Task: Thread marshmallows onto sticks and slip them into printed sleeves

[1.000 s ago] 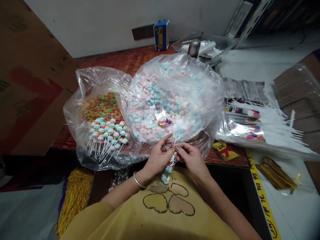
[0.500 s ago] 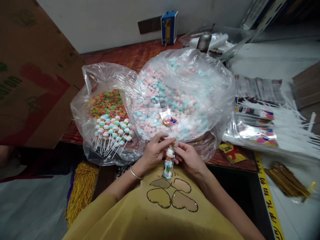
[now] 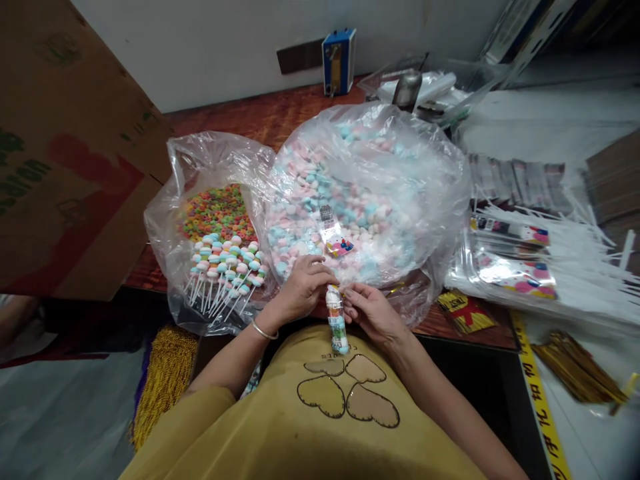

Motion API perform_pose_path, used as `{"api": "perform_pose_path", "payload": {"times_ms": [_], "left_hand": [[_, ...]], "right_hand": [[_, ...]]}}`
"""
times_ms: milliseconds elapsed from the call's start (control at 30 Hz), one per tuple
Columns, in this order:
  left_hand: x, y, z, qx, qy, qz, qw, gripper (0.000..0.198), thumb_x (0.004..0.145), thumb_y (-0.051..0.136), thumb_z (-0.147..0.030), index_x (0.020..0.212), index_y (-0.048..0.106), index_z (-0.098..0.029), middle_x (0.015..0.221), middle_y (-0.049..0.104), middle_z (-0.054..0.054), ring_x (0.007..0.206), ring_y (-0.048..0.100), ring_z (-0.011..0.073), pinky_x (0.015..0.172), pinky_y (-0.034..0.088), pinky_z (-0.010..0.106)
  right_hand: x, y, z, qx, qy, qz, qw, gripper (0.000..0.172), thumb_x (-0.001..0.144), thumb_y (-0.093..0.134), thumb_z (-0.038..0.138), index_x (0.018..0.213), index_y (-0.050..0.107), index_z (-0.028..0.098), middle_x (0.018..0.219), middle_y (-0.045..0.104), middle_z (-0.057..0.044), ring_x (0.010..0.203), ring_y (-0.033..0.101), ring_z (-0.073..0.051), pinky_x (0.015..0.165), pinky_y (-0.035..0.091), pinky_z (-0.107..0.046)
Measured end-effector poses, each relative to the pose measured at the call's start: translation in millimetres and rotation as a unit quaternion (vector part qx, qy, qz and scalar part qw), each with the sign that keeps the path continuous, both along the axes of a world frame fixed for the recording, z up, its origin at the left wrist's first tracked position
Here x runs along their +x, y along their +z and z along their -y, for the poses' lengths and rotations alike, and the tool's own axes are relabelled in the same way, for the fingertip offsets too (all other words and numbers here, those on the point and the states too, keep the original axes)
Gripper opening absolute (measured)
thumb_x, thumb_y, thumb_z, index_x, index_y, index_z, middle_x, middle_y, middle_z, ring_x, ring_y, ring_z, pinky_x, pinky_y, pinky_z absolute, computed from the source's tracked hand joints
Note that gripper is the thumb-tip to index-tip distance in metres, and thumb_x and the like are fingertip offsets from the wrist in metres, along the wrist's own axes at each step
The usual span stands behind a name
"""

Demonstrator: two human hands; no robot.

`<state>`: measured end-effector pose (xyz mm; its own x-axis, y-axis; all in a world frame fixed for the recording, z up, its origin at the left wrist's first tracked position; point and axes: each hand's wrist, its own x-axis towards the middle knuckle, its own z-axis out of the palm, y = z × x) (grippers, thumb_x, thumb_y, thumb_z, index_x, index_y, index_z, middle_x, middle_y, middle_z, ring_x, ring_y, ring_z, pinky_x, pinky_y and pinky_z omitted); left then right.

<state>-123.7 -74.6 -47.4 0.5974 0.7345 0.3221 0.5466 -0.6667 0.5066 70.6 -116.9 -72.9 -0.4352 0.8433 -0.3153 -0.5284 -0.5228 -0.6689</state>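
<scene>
Between my hands, in front of my apron, hangs a clear candy bag (image 3: 337, 325) filled with pastel and orange-green sweets, its gathered neck upward. My left hand (image 3: 305, 288) pinches at the top of the neck, where a bit of gold shows. From the other side, my right hand (image 3: 373, 312) has thumb and forefinger closed at that same neck; the fingertips partly hide what they grip. Just beyond lies a small printed bag (image 3: 336, 233) on a large plastic bag of pink, blue and white marshmallows (image 3: 300, 193).
Marshmallow sticks (image 3: 227, 263) rest on a plastic bag with colourful ring-shaped sweets (image 3: 217, 210). To the right are flat printed bags (image 3: 515, 273), white sticks (image 3: 590, 267), a yellow-red packet (image 3: 465, 310) and gold twist ties (image 3: 577, 367). A cardboard box (image 3: 75, 167) stands left; a blue device (image 3: 339, 61) stands behind.
My left hand has shifted slightly up and left, its fingers now curled over the neck of the candy bag. The bag has turned a little and hangs straighter.
</scene>
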Motion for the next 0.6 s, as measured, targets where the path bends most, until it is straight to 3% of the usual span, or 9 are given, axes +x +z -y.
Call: {"api": "perform_pose_path", "payload": {"times_ms": [133, 233, 333, 400, 467, 600], "left_hand": [[3, 4.6, -3, -0.003, 0.063, -0.004, 0.998, 0.035, 0.089, 0.051, -0.001, 0.103, 0.075, -0.022, 0.110, 0.076, 0.004, 0.132, 0.051, 0.0272, 0.113, 0.035, 0.053], [2, 8.6, -14, -0.008, 0.111, -0.016, 0.994, 0.034, 0.089, 0.051, -0.002, 0.102, 0.075, -0.022, 0.113, 0.076, 0.005, 0.136, 0.050, 0.0279, 0.116, 0.030, 0.056], [1, 12.3, -24, -0.055, 0.163, 0.009, 0.985, 0.023, 0.090, 0.055, -0.009, 0.094, 0.075, -0.019, 0.099, 0.076, 0.008, 0.108, 0.064, 0.0245, 0.100, 0.045, 0.043], [2, 14.2, -27, -0.125, 0.189, 0.051, 0.973, 0.019, 0.091, 0.055, -0.016, 0.086, 0.073, -0.017, 0.088, 0.074, 0.007, 0.089, 0.066, 0.0204, 0.084, 0.050, 0.034], [6, 15.5, -27, -0.222, 0.198, 0.119, 0.947, 0.021, 0.092, 0.054, -0.021, 0.080, 0.071, -0.017, 0.078, 0.072, 0.004, 0.075, 0.064, 0.0163, 0.072, 0.049, 0.027], [18, 15.8, -20, -0.392, 0.195, 0.251, 0.863, 0.016, 0.088, 0.058, -0.023, 0.080, 0.068, -0.014, 0.068, 0.067, 0.001, 0.057, 0.058, 0.0100, 0.057, 0.044, 0.020]], "right_hand": [[0, -1.5, -4, 0.041, -0.028, 0.044, 0.998, 0.033, 0.078, 0.081, 0.048, 0.092, 0.071, 0.020, 0.053, 0.052, 0.008, 0.048, 0.047, -0.009, 0.052, 0.044, -0.023], [-3, -4.2, -12, 0.155, -0.054, 0.200, 0.966, 0.030, 0.082, 0.074, 0.049, 0.091, 0.073, 0.020, 0.058, 0.058, 0.005, 0.053, 0.052, -0.012, 0.053, 0.043, -0.025], [-7, -5.8, -21, 0.231, -0.080, 0.307, 0.920, 0.024, 0.083, 0.070, 0.044, 0.084, 0.072, 0.020, 0.059, 0.061, 0.003, 0.056, 0.055, -0.015, 0.055, 0.044, -0.027], [-10, -6.1, -25, 0.241, -0.089, 0.321, 0.912, 0.020, 0.086, 0.066, 0.039, 0.093, 0.072, 0.020, 0.059, 0.061, 0.003, 0.056, 0.056, -0.016, 0.057, 0.045, -0.028], [-12, -5.4, -26, 0.247, -0.112, 0.334, 0.903, 0.022, 0.089, 0.061, 0.035, 0.104, 0.068, 0.021, 0.063, 0.062, 0.003, 0.057, 0.058, -0.016, 0.059, 0.047, -0.029], [-11, -0.8, -23, 0.259, -0.185, 0.382, 0.868, 0.022, 0.093, 0.056, 0.034, 0.110, 0.062, 0.021, 0.081, 0.068, -0.002, 0.062, 0.062, -0.017, 0.061, 0.052, -0.031]]}}
